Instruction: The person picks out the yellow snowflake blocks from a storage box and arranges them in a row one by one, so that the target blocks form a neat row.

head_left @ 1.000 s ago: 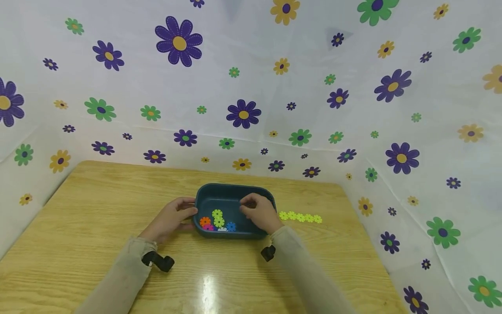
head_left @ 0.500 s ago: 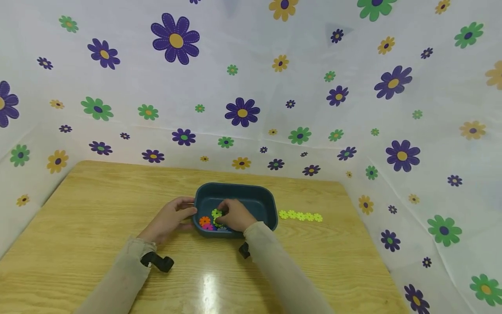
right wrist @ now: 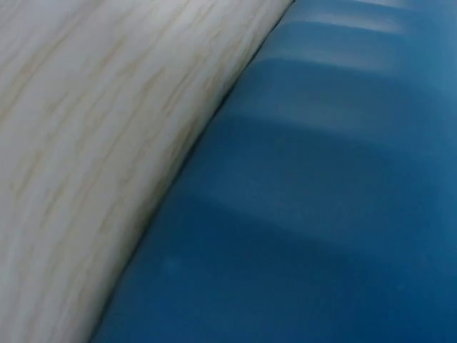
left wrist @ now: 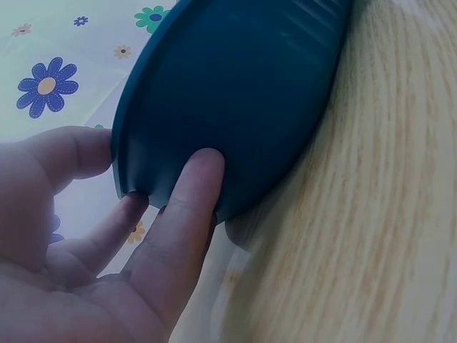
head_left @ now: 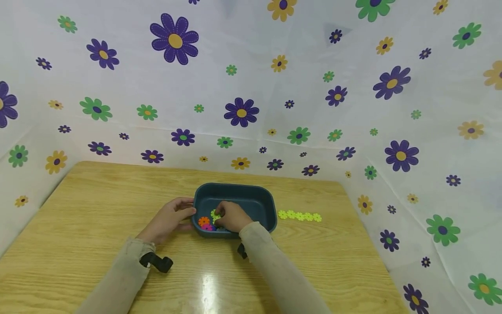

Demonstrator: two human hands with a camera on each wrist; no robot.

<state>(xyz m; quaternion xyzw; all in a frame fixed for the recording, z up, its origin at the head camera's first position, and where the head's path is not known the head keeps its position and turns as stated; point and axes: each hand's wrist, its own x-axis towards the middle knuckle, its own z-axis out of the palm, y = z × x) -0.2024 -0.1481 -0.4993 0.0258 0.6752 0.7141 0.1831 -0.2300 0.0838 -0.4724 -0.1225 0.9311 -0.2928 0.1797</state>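
A dark blue-green plastic basin (head_left: 251,194) stands on the table. In its near left corner lie yellow-green (head_left: 214,213), orange (head_left: 204,221) and pink (head_left: 206,227) notched snowflake discs. My right hand (head_left: 234,216) reaches in, thumb and fingertips pinching at a yellow-green disc (head_left: 216,221); the hand covers other discs near it. With fairly straight fingers, my left hand (head_left: 168,218) touches the outside of the basin's left end. The left wrist view shows these fingertips (left wrist: 207,164) against the wall and rim. Only the basin's blurred outer wall (right wrist: 300,200) and tabletop show in the right wrist view.
A straight row of several yellow-green discs (head_left: 300,216) lies on the wooden table (head_left: 117,192), right of the basin. White cloth (head_left: 259,87) printed with flowers hangs behind and at the sides. Each wrist wears a black camera mount (head_left: 157,261).
My right hand has moved left and down inside the basin, from its right part to the yellow-green discs. My left hand stays at the left end; the row of discs is unchanged.
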